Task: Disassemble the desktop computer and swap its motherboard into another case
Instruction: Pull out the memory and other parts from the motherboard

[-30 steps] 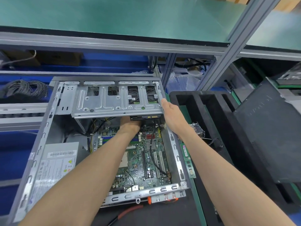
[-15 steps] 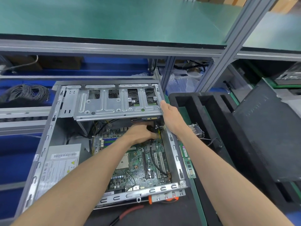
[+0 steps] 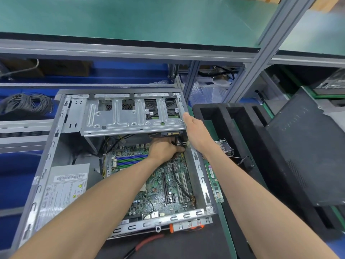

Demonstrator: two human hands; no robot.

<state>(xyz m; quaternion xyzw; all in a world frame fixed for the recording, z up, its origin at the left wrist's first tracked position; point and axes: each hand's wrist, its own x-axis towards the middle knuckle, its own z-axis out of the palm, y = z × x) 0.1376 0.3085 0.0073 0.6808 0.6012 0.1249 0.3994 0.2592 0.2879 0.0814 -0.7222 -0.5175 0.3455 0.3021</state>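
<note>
The open desktop case (image 3: 46,165) lies on its side, with the green motherboard (image 3: 168,187) bolted inside. A silver drive cage (image 3: 119,120) is tilted up over the far end, and a drive (image 3: 164,134) shows under its edge. My right hand (image 3: 196,131) grips the cage's right edge. My left hand (image 3: 164,148) reaches under the cage, near the case's right wall. Its fingers curl around a black cable (image 3: 179,142), and the fingertips are partly hidden.
The power supply (image 3: 63,191) fills the case's near left. Right of the case are a RAM stick (image 3: 214,182), a cooler (image 3: 224,146), a black foam tray (image 3: 233,128) and a dark side panel (image 3: 308,156). A red-handled tool (image 3: 147,242) lies in front. The shelf frame stands behind.
My left hand has moved from under the middle of the cage to the right, to the cables by the case wall. My right hand has stayed on the cage edge.
</note>
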